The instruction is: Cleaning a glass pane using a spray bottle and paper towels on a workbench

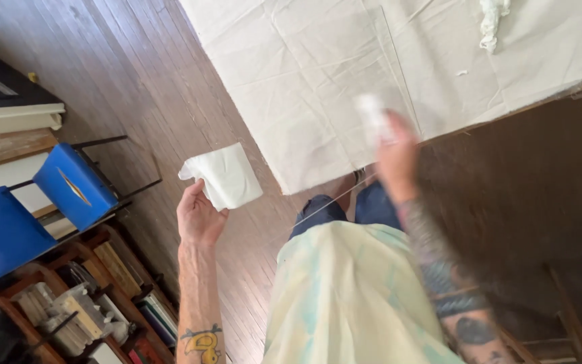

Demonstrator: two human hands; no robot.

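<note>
We look down on a large stretched panel of pale unprimed canvas [345,74] filling the frame from twelve to two o'clock, its creased cloth drooping over the near edge. Below it, dark wooden floorboards [129,87] run from eleven to six o'clock.

At nine o'clock stand two blue folding chairs [42,202], and at seven o'clock a low wooden bookshelf [102,296] packed with books. They crowd the left side, so we judge a step back that way could catch a chair leg.

Our left hand [200,216], at the centre-left, pinches a folded white paper towel [223,176] between thumb and fingers. The grip is light at one corner, so the sheet could slip to the floor.

Our right hand [395,158], at two o'clock, is closed around a small white bottle-like object [372,118], blurred by motion. We cannot tell what it is exactly. Swung this fast just above the canvas edge, it could strike or mark the cloth.

A crumpled white rag [492,20] lies on the canvas at one o'clock, well apart from both hands.
</note>
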